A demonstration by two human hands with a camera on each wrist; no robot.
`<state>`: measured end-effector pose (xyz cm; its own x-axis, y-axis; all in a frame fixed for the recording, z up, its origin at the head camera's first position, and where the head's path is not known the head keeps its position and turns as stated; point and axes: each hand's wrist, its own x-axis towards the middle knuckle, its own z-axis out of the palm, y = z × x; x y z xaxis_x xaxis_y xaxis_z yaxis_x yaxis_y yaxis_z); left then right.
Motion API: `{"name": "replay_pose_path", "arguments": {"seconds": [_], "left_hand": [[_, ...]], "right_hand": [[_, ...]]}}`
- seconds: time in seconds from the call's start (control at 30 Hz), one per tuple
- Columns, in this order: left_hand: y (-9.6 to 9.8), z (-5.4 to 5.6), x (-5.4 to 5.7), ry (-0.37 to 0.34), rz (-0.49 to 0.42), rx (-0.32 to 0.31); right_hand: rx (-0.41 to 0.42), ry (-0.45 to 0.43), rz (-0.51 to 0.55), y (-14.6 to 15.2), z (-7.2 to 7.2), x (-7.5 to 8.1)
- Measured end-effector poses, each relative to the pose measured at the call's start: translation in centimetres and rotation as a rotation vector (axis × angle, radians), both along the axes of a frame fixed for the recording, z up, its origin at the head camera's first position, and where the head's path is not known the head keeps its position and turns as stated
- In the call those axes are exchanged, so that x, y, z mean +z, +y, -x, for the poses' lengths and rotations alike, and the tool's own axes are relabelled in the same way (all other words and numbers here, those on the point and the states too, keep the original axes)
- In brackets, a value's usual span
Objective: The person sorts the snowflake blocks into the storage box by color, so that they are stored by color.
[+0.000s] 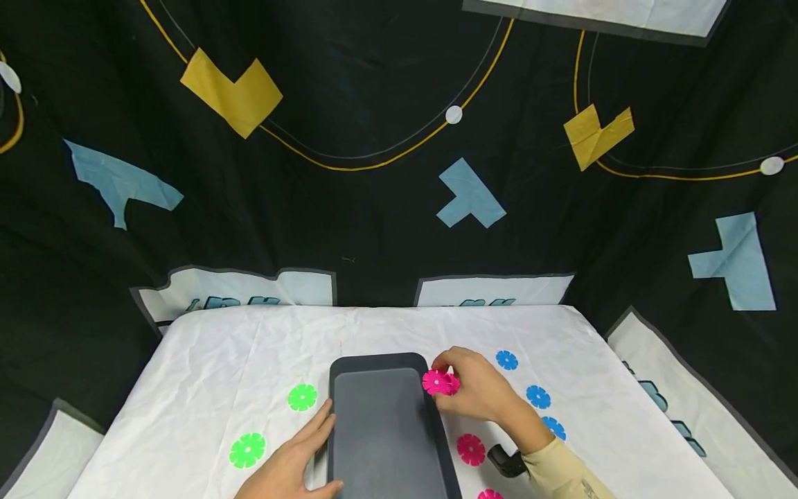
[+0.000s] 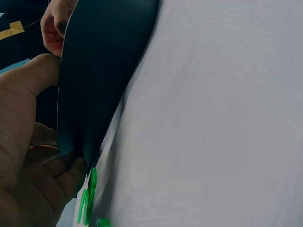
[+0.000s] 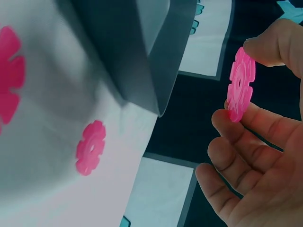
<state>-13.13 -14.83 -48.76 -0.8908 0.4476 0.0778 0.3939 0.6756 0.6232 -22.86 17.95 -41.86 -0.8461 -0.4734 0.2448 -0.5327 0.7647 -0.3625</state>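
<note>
A dark grey rectangular tray [image 1: 385,423] lies on the white-covered table. My left hand [image 1: 289,461] rests against its left side, fingers extended along the outer wall. In the left wrist view, the thumb and fingers of that hand touch the dark tray wall [image 2: 102,71]. Beside the tray's right rim, my right hand [image 1: 476,384] pinches a pink flower-shaped disc [image 3: 240,87] between thumb and fingertips. Another pink disc [image 1: 453,384] shows just behind the held one in the head view. More pink discs [image 1: 470,450] lie right of the tray.
Two green flower-shaped discs [image 1: 247,450] lie left of the tray. Several blue discs [image 1: 538,396] sit in a row to the right, partly behind the right forearm. A black strap-like device [image 1: 506,461] is at the right wrist. A dark patterned cloth [image 1: 374,229] hangs behind the table.
</note>
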Motion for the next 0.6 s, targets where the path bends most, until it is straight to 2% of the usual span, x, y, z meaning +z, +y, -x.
{"name": "replay_pose_path", "arguments": {"seconds": [0.33,0.6], "left_hand": [[-0.1,0.1,0.1,-0.062,0.029,0.02],[-0.1,-0.1,0.1,-0.031,0.027,0.018]], "right_hand": [[0.038,0.009,0.003,-2.1,0.6,0.7],[0.105,0.044,0.017,-3.7,1.3,0.4]]}}
